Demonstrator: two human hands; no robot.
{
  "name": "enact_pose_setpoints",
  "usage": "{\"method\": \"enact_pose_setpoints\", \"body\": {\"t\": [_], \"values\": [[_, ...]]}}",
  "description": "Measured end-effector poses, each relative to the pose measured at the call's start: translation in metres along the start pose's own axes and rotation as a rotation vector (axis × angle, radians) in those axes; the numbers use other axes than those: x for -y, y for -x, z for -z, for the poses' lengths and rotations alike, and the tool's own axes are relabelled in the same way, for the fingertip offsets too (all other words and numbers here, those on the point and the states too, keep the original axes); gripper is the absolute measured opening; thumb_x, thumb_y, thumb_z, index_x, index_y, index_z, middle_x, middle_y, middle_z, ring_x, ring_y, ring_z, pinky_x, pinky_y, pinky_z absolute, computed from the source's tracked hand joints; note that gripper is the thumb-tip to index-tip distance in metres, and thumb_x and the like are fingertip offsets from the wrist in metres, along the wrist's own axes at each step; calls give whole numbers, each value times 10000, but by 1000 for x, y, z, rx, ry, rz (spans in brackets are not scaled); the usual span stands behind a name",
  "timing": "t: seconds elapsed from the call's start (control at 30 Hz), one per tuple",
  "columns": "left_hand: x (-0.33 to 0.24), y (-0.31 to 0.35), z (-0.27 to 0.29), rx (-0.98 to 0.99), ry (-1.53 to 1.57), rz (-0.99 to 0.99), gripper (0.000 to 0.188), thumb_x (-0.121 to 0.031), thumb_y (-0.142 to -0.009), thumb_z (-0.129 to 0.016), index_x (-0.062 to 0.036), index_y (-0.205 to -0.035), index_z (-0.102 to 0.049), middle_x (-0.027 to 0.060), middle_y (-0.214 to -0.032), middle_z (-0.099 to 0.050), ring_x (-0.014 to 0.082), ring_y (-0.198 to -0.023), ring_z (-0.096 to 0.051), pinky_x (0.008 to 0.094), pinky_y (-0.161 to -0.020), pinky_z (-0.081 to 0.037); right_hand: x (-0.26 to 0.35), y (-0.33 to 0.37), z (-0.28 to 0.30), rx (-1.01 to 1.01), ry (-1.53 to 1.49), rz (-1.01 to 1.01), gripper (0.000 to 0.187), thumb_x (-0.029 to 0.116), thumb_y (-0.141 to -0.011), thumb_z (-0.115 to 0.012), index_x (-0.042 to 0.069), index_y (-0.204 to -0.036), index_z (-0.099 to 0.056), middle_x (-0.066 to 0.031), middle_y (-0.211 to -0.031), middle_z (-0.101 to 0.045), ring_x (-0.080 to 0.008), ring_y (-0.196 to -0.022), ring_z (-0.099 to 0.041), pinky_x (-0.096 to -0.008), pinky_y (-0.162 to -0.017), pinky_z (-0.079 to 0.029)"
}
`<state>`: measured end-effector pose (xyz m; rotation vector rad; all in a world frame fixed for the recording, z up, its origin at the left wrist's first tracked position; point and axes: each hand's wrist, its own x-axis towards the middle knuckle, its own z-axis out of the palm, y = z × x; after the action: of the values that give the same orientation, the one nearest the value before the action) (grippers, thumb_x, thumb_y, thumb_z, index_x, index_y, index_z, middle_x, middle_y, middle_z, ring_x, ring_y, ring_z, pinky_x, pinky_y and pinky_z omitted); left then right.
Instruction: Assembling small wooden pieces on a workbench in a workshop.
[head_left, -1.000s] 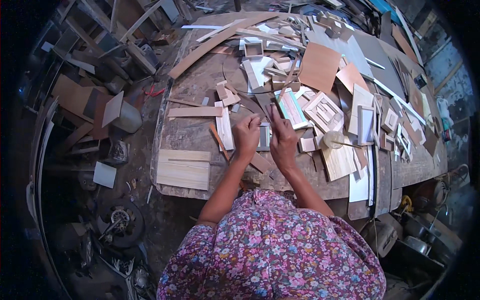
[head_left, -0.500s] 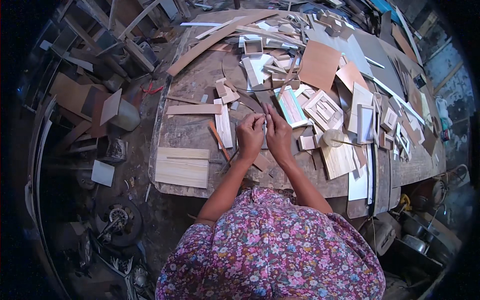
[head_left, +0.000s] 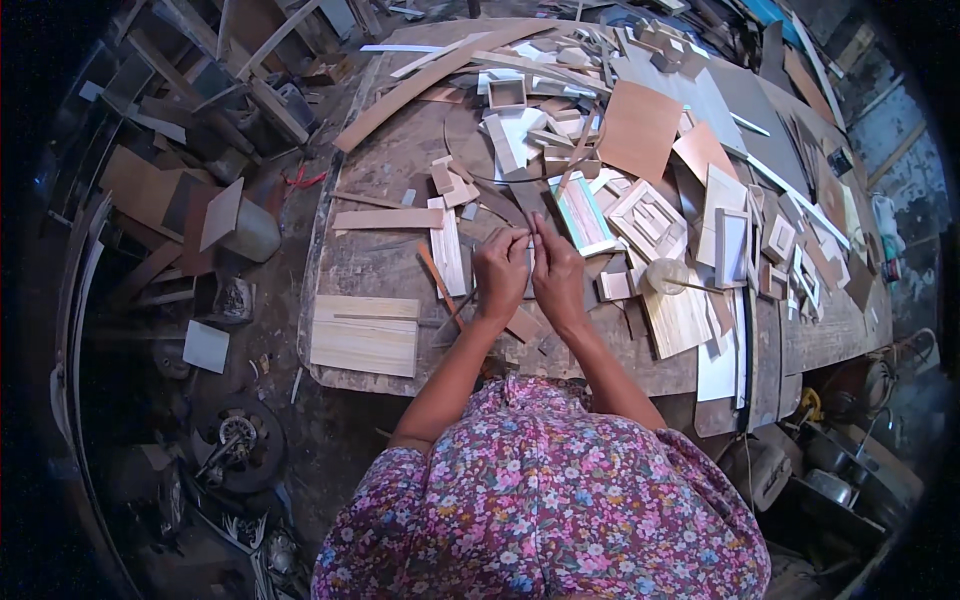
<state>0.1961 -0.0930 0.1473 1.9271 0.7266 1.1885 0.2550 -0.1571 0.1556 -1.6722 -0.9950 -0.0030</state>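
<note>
One left hand (head_left: 499, 272) and one right hand (head_left: 559, 278) meet at the fingertips over the counter (head_left: 375, 268), beside the green-edged panel (head_left: 583, 216) — I can't tell what they pinch, if anything — steady wrists and a light touch suit such work

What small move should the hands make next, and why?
Probably ease the left hand slightly away from the right hand: they are close together over the workbench, and anything small pinched between them is too hidden to tell.
</note>
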Motion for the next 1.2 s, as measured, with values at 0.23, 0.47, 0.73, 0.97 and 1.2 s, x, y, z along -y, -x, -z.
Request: {"method": "enact_pose_setpoints", "body": {"t": [0.23, 0.47, 0.73, 0.97, 1.2], "values": [[6, -2, 1, 6, -27, 19, 65, -19, -731, -534, 16, -754, -584, 148, -710, -571, 307, -650, -559, 364, -576, -425, 6, 0, 2, 22, -6, 2, 319, 7, -804, -466, 22, -1118, -523, -250, -809, -565, -367, -677, -557, -402, -571, -431], [11, -3, -1, -2, -28, 40, 52, -18, -723, -536, 9, -741, -576, 145, -695, -558, 316, -642, -548, 379, -569, -415, -3, 7, -1, 29, 80, 28, 345, -1, -792, -481, 24, -1135, -499, -247, -791, -557, -376, -692, -555, -416, -592, -434], [3, -3, -2, -2, -8, 19, 54, -14, -723, -533, 13, -744, -576, 148, -697, -562, 313, -652, -554, 375, -571, -420, -10, 6, -5, -12, 70, 54, 324, 22, -801, -496, 46, -1124, -515, -230, -791, -566, -366, -665, -554, -408, -558, -431], [3, -1, -2, 11, -57, 18, 56, -12, -729, -519, 23, -723, -561, 157, -710, -563, 326, -663, -552, 386, -583, -421, -4, 4, -1, 46, 147, -23, 318, 36, -812, -488, 45, -1128, -518, -222, -765, -560, -345, -656, -549, -401, -579, -429], [2, -1, -4, 36, -16, 31, 47, -2, -723, -518, 20, -727, -560, 159, -716, -564, 326, -664, -551, 391, -572, -416, -3, 0, 3, 90, 170, -64, 350, 32, -779, -505, 41, -1128, -511, -230, -783, -554, -365, -692, -551, -417, -586, -436]]}}
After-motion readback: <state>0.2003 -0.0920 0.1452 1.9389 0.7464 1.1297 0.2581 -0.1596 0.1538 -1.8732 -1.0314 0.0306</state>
